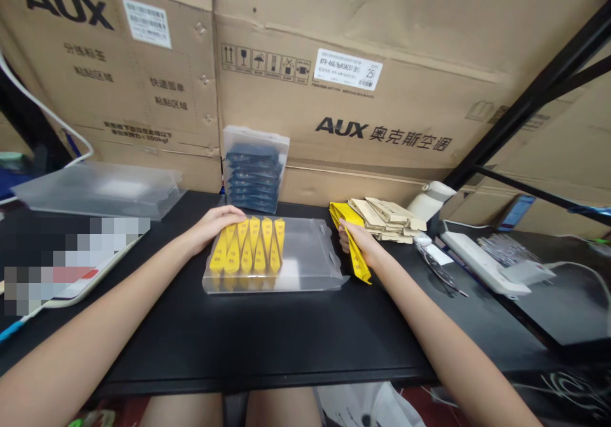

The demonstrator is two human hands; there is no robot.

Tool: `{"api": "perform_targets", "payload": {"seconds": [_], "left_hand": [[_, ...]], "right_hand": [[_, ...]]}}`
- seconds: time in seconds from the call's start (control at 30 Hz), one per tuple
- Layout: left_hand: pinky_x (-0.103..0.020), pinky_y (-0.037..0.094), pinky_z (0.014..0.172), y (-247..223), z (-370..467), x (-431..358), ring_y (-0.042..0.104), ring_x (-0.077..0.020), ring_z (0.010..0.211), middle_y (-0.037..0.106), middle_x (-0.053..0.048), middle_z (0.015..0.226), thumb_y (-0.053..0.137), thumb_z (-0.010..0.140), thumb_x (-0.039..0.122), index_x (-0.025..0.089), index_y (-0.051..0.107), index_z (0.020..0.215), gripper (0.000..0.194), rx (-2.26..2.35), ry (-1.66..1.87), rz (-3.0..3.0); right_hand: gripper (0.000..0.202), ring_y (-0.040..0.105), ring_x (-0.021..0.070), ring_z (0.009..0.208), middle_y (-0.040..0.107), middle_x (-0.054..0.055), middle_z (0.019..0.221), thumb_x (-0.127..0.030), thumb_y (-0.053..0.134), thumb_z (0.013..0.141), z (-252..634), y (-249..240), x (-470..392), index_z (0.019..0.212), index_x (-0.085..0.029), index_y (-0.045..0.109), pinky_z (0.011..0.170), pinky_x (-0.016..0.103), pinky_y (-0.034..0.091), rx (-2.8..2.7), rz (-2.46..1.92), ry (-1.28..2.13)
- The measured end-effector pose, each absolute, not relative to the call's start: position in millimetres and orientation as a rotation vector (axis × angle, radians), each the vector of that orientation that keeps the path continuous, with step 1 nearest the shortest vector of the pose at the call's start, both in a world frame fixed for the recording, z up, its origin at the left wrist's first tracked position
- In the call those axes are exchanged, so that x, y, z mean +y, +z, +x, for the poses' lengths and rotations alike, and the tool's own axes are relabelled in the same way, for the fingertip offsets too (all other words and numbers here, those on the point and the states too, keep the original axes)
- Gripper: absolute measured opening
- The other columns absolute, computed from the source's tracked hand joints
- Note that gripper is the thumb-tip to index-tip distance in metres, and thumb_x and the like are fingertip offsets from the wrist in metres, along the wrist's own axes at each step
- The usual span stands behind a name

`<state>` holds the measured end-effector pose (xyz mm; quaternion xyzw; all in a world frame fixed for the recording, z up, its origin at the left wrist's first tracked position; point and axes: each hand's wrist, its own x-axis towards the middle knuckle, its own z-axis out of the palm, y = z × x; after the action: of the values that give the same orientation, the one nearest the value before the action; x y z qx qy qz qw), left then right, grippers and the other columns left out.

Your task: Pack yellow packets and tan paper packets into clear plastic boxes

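A clear plastic box (310,249) lies on the black desk in front of me, its right end facing my right hand. Several yellow packets (245,245) stand in a row in its left part. My left hand (222,217) grips the box's back left corner, fingers over the edge beside the packets. To the right of the box, my right hand (356,236) is closed around a yellow packet (360,265), held tilted and apart from the box. Whether more than one packet is in that hand, I cannot tell.
Behind stands a clear box of dark blue packets (252,175). Beige packets (386,217) are piled at the back right, near a white bottle (432,198), glasses (439,271) and a power strip (484,265). An empty-looking clear box (100,188) lies left. Large cartons (334,7) form the back.
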<state>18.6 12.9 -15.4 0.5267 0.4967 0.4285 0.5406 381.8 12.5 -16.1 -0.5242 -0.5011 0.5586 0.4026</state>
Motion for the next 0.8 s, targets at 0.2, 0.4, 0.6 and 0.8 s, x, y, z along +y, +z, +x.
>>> {"api": "perform_targets", "payload": {"seconds": [0.2, 0.4, 0.6, 0.8], "left_hand": [[-0.026, 0.048, 0.069, -16, 19, 12, 0.065, -0.0185, 0.075, 0.07, 0.0, 0.076, 0.076, 0.059, 0.04, 0.021, 0.068, 0.08, 0.03, 1.179, 1.019, 1.244], [-0.026, 0.048, 0.069, -15, 20, 11, 0.065, -0.0178, 0.075, 0.07, 0.0, 0.076, 0.076, 0.059, 0.04, 0.021, 0.068, 0.08, 0.029, 1.185, 1.021, 1.246], [-0.028, 0.049, 0.071, -12, 21, 9, 0.065, -0.0197, 0.076, 0.07, 0.0, 0.075, 0.075, 0.058, 0.041, 0.021, 0.067, 0.08, 0.031, 1.196, 1.014, 1.25], [-0.032, 0.05, 0.072, -13, 21, 9, 0.066, -0.0218, 0.076, 0.07, -0.002, 0.077, 0.074, 0.058, 0.043, 0.02, 0.067, 0.082, 0.034, 1.172, 1.024, 1.27]], "right_hand": [[0.058, 0.024, 0.0088, 0.031, 0.024, -0.01, 0.038, -0.076, 0.033, 0.075, 386, -4, 12, 0.072, -0.021, 0.05, 0.038, 0.024, 0.03, -1.263, -1.201, 1.628], [0.05, 0.029, 0.0082, 0.041, 0.03, -0.009, 0.049, -0.068, 0.048, 0.074, 392, -3, 6, 0.083, -0.019, 0.053, 0.043, 0.023, 0.033, -1.388, -1.093, 1.768], [0.024, 0.036, 0.0067, 0.047, 0.039, -0.008, 0.055, -0.035, 0.066, 0.073, 393, -3, 1, 0.084, -0.018, 0.052, 0.046, 0.02, 0.036, -1.571, -1.082, 1.708], [0.032, 0.053, 0.0107, 0.056, 0.057, -0.002, 0.065, -0.04, 0.067, 0.072, 394, 4, -3, 0.091, -0.018, 0.053, 0.048, 0.021, 0.042, -1.694, -1.152, 1.651]]}}
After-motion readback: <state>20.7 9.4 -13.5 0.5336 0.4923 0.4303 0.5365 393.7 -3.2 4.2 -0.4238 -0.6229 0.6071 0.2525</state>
